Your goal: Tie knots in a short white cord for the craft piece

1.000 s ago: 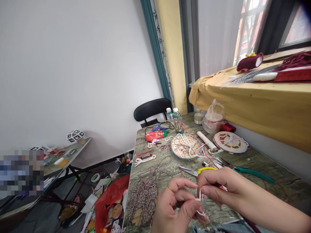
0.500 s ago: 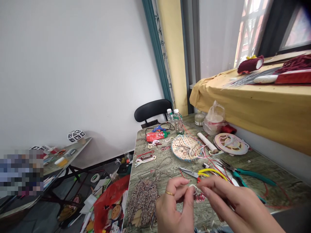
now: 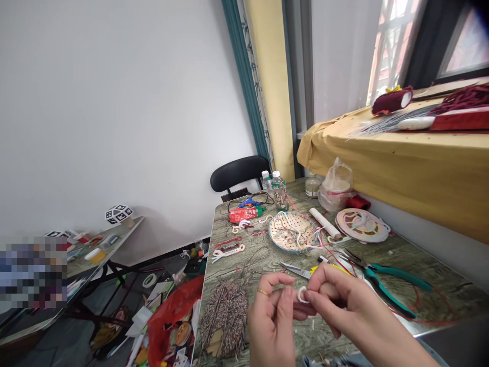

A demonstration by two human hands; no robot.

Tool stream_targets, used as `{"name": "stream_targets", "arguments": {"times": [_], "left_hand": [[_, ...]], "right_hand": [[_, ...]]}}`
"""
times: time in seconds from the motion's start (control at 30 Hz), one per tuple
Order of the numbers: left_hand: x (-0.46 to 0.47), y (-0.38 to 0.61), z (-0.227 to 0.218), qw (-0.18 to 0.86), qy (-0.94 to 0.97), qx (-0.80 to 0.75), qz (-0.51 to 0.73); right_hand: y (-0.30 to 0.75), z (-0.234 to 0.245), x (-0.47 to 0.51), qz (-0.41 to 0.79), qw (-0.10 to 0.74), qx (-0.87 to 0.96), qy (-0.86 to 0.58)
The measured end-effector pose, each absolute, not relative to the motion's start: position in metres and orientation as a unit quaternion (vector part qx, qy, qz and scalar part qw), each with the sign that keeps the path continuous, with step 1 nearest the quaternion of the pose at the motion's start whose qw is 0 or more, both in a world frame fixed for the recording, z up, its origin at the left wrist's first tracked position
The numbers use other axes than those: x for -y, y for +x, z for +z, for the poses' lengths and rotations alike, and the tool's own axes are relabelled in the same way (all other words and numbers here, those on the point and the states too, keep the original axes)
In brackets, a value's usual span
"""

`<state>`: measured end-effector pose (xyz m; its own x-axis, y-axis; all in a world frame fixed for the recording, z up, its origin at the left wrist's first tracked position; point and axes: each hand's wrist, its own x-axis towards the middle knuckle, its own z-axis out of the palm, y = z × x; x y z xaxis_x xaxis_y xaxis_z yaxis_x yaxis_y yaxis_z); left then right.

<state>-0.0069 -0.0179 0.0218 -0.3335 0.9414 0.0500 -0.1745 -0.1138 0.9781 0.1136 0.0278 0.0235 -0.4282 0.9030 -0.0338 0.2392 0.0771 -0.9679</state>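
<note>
Between my two hands a short white cord (image 3: 302,294) bends into a small loop. My left hand (image 3: 273,316), with a ring on one finger, pinches one side of it between thumb and fingers. The thumb and forefinger of my right hand (image 3: 340,303) close on the other side. Just beyond the fingers lie scissors (image 3: 296,268) with yellow handles, partly covered by my right hand. Green-handled pliers (image 3: 385,280) rest to the right of them. A bundle of mottled yarn (image 3: 224,316) lies left of my left hand.
Farther back are a round woven basket piece (image 3: 292,232), a cardboard tube (image 3: 324,223), a decorated disc (image 3: 362,225), bottles (image 3: 280,192) and a red tube (image 3: 244,214). Small knotted cords (image 3: 228,251) lie near the table's left edge. A blurred person (image 3: 32,272) is at another table.
My right hand has shifted slightly left and up, covering more of the scissors' handles. The white cord, stretched between the fingers before, now shows as a curved loop.
</note>
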Motion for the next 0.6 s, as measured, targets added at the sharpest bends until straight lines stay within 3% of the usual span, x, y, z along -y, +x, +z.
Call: {"name": "stream_targets", "arguments": {"times": [0.27, 0.47, 0.6], "left_hand": [[0.012, -0.011, 0.025, 0.486, 0.355, -0.509, 0.616], [0.012, -0.013, 0.026, 0.478, 0.348, -0.517, 0.619], [0.012, -0.011, 0.029, 0.481, 0.353, -0.515, 0.616]], "right_hand": [[0.111, 0.01, -0.025, 0.382, 0.324, 0.743, -0.444], [0.123, 0.022, -0.027, 0.546, 0.263, 0.694, -0.389], [0.133, 0.023, -0.035, 0.571, 0.303, 0.655, -0.392]]}}
